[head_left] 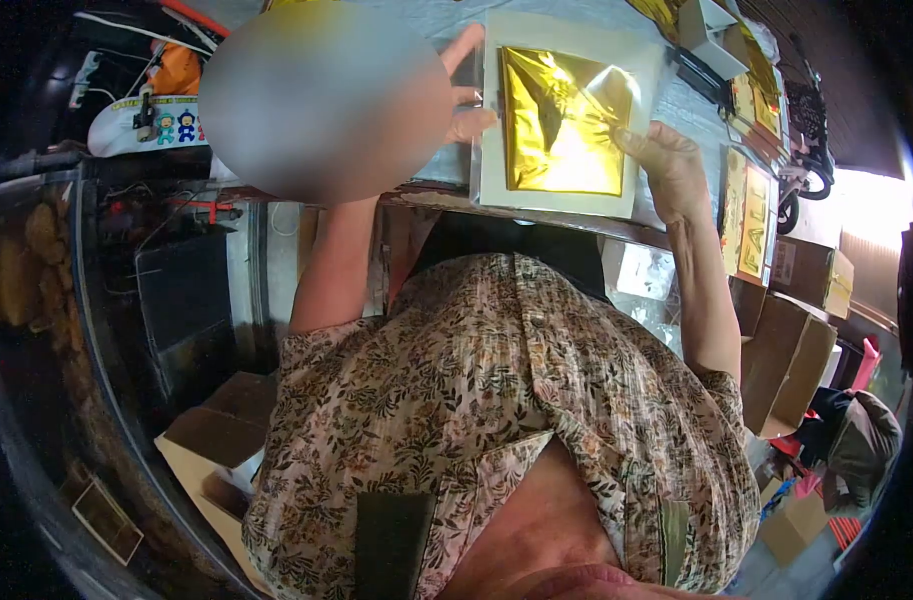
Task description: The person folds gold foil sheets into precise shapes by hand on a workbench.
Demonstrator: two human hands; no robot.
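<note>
I hold a white card (557, 195) upright over the table edge, and a shiny gold foil sheet (562, 125) lies against its face. My left hand (467, 90) grips the card's left edge, with fingers spread behind and beside it. At the foil's right edge, my right hand (667, 165) has its fingertips pinched on the foil and the card. A blurred oval patch covers the area left of my left hand. My floral shirt fills the lower middle of the view.
The worktable (437, 170) runs across the top. Gold foil pictures (747, 215) and a small white box (707, 30) lie to the right. Open cardboard boxes (792, 360) stand at the right, another carton (217, 430) at the lower left, and dark shelving at the left.
</note>
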